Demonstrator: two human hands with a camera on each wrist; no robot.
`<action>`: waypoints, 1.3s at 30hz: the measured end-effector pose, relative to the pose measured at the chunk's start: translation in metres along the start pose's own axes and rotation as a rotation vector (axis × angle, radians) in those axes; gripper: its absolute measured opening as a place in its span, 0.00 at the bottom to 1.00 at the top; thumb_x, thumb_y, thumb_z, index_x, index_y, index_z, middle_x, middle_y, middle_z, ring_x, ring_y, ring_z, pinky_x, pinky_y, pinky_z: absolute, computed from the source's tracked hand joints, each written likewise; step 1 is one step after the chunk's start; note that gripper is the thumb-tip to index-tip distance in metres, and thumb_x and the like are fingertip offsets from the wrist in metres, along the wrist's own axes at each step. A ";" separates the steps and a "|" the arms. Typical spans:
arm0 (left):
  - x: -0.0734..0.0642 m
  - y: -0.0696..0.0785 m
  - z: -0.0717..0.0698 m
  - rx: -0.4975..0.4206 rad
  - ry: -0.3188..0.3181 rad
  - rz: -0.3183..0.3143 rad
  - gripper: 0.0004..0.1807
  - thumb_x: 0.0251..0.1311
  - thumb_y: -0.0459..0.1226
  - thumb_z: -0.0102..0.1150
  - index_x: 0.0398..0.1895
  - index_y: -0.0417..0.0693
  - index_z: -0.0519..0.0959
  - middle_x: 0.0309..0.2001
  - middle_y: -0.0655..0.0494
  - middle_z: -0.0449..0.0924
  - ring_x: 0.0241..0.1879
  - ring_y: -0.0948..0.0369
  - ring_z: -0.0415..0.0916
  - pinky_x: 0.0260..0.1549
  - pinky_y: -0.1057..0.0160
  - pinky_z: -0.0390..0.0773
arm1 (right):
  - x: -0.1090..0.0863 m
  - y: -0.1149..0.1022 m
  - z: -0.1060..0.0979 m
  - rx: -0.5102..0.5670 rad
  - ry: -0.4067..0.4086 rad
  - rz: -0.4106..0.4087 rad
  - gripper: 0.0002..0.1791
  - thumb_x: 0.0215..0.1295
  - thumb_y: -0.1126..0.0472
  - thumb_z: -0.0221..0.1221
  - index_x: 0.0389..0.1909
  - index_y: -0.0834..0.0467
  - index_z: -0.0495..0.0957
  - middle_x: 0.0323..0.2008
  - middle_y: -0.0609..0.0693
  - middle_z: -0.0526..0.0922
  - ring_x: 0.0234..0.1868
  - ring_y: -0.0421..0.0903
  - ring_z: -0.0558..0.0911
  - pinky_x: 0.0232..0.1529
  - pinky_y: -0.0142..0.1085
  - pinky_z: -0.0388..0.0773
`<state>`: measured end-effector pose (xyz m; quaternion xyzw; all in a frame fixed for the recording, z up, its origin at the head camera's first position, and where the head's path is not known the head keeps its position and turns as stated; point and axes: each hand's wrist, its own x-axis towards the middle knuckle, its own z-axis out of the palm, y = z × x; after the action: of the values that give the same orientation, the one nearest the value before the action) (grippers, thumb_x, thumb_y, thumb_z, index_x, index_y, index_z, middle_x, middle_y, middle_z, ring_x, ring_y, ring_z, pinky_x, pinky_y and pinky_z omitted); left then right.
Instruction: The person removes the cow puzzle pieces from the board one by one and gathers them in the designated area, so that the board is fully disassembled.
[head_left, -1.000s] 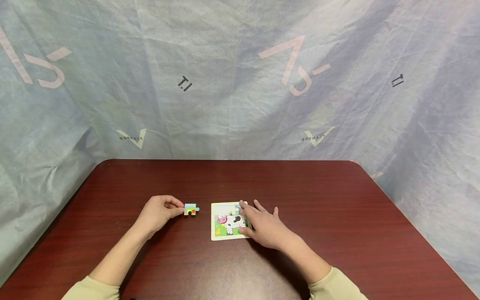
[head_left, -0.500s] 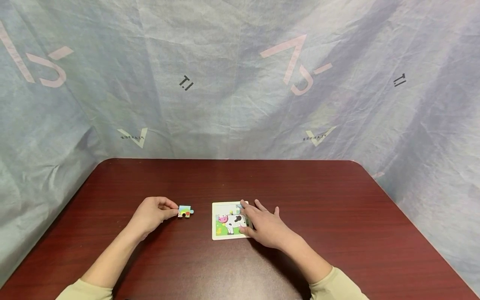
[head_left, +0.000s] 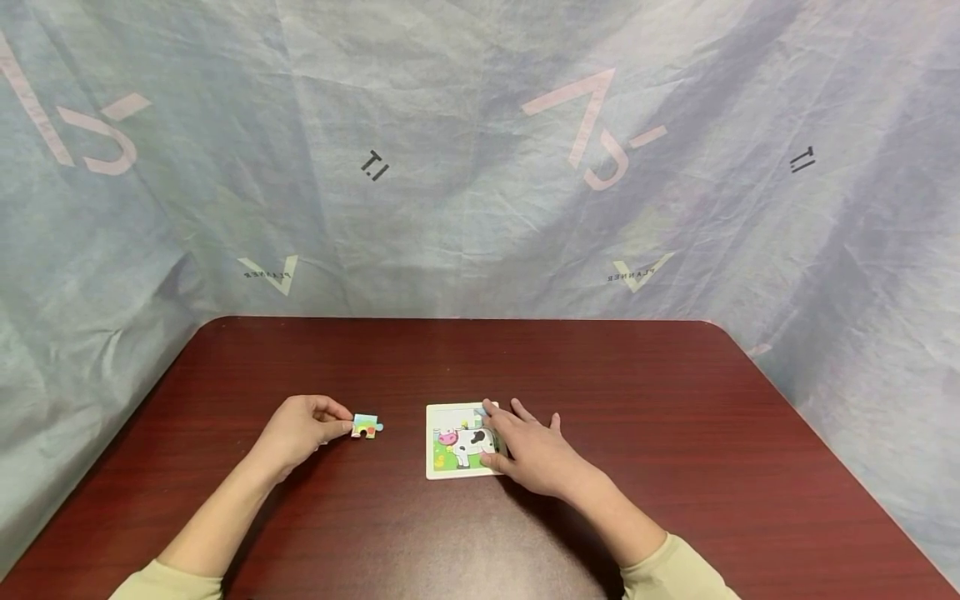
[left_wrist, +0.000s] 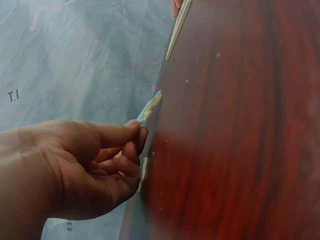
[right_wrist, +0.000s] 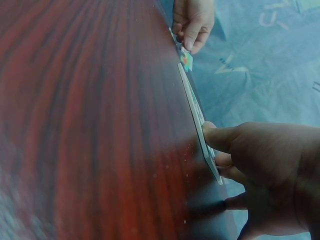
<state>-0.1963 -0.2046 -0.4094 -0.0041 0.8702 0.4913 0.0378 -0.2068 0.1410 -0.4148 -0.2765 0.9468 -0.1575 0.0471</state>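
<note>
Between thumb and fingertips, my left hand point(head_left: 296, 433) pinches a jigsaw piece point(head_left: 365, 427) in blue, green and red, with its tab pointing right. In the left wrist view this puzzle piece point(left_wrist: 151, 106) appears nearly edge-on, tilted off the table. My right hand point(head_left: 536, 450) rests with spread fingers over the right side of a square, white-rimmed puzzle board point(head_left: 455, 450) with a cow picture. The hand hides the board's right edge. A pale blank area shows at the board's upper left.
Another flat piece point(left_wrist: 143, 174) lies on the table below my left hand, mostly hidden in the head view. The dark red wooden table point(head_left: 480, 358) has rounded far corners. Grey printed cloth point(head_left: 450, 167) hangs behind it and at both sides.
My left hand has moved a little left with the jigsaw piece, away from the puzzle board. The right hand and the board have stayed in place.
</note>
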 end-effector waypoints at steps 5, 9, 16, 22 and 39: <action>-0.001 0.002 -0.002 0.004 0.000 -0.004 0.06 0.62 0.30 0.66 0.39 0.35 0.83 0.30 0.50 0.82 0.27 0.57 0.73 0.23 0.65 0.73 | 0.000 0.000 0.000 0.000 0.003 -0.005 0.33 0.72 0.46 0.60 0.73 0.54 0.67 0.77 0.49 0.60 0.76 0.61 0.56 0.57 0.81 0.48; -0.001 0.003 -0.003 0.015 0.007 -0.011 0.05 0.62 0.30 0.66 0.39 0.35 0.83 0.30 0.50 0.82 0.24 0.58 0.72 0.21 0.65 0.72 | 0.001 0.000 0.000 -0.005 0.002 -0.007 0.33 0.72 0.45 0.60 0.73 0.53 0.67 0.77 0.49 0.61 0.76 0.61 0.56 0.57 0.81 0.48; -0.002 0.004 -0.005 0.060 0.014 -0.015 0.04 0.62 0.29 0.66 0.38 0.36 0.83 0.29 0.52 0.81 0.24 0.57 0.73 0.21 0.65 0.72 | 0.001 0.001 0.000 -0.008 0.001 -0.008 0.33 0.72 0.45 0.60 0.72 0.54 0.67 0.77 0.49 0.61 0.76 0.61 0.56 0.57 0.81 0.48; -0.004 0.005 -0.006 0.083 0.023 -0.012 0.05 0.60 0.30 0.68 0.38 0.38 0.84 0.28 0.53 0.80 0.25 0.57 0.74 0.22 0.64 0.73 | 0.001 0.001 0.000 0.002 0.002 -0.007 0.31 0.72 0.45 0.60 0.70 0.54 0.69 0.77 0.49 0.60 0.76 0.62 0.56 0.57 0.81 0.47; -0.002 0.008 -0.001 0.077 0.043 0.021 0.07 0.60 0.34 0.70 0.39 0.41 0.85 0.30 0.53 0.80 0.27 0.58 0.72 0.24 0.63 0.72 | 0.001 0.004 0.002 0.049 0.030 -0.003 0.27 0.71 0.46 0.62 0.65 0.53 0.71 0.77 0.54 0.60 0.76 0.63 0.57 0.57 0.81 0.47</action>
<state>-0.1947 -0.2011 -0.4023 -0.0042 0.8890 0.4577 0.0140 -0.2091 0.1431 -0.4177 -0.2741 0.9429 -0.1849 0.0397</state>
